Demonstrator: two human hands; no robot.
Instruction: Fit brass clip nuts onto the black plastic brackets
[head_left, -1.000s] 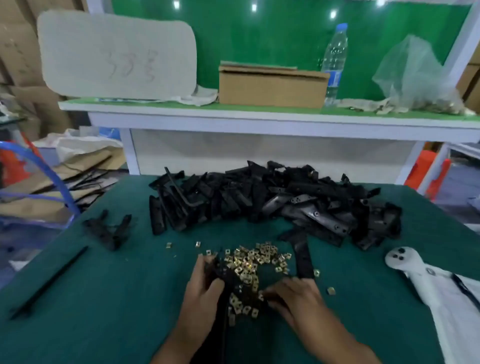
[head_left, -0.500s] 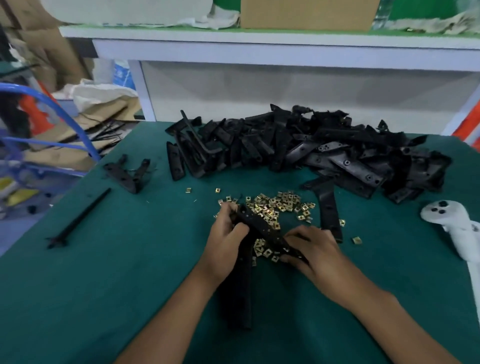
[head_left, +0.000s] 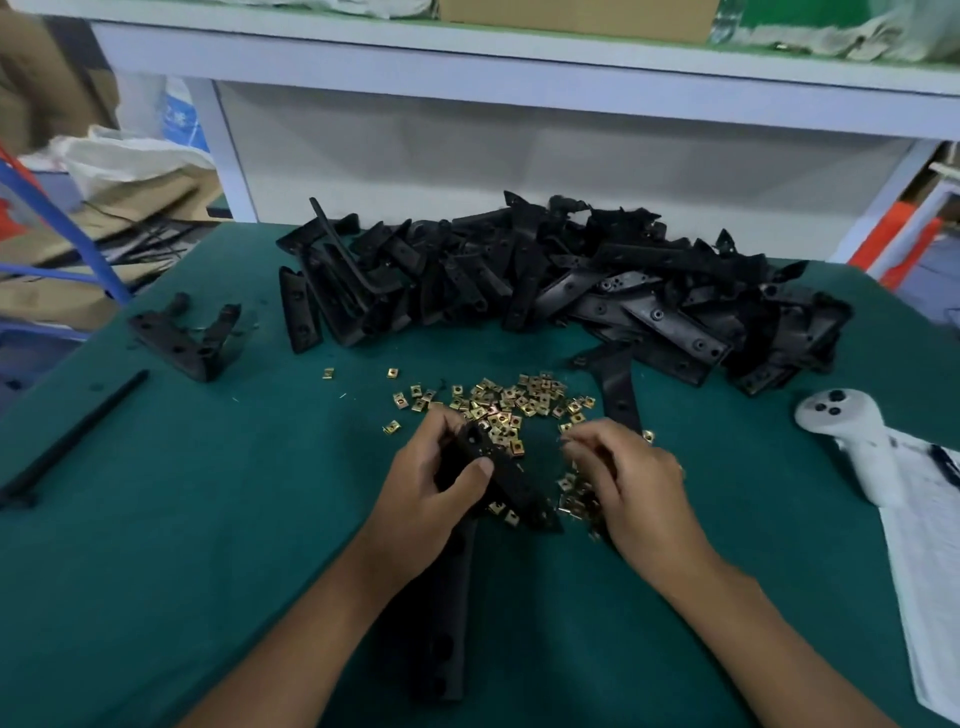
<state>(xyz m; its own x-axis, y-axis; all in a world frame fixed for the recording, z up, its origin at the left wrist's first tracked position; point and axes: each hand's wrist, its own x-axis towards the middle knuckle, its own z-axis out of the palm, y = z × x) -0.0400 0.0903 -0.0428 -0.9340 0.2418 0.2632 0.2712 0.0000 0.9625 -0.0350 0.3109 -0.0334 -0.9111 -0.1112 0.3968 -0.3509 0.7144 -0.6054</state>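
Two hands are seen low at the middle of the green mat (head_left: 208, 519); the left hand (head_left: 436, 488) is wrapped round a black bracket (head_left: 511, 486), thumb laid across its upper face and fingers curled beneath it; the bracket's long axis runs from the far left, by the left fingertips, down toward the near right, where its free end juts out between the hands; a second leg of the same part seems to hang down toward the viewer beneath the left wrist, though this cannot be told for certain; the right hand (head_left: 631, 480) is held just to the right of that free end, its fingers bent and drawn together over loose brass clip nuts (head_left: 511, 402); whether a nut is already pinched between them cannot be told, since the fingertips are blurred; the main scatter of nuts lies just beyond both hands, with a few more directly under the right palm; the free end is thus judged nearer to the right hand, and a nut would be slid onto it leftward, along the bracket's axis; a large heap of unfitted brackets (head_left: 571, 280) is piled farther back, well apart from the hands; a white controller (head_left: 844, 421) rests at the right edge.
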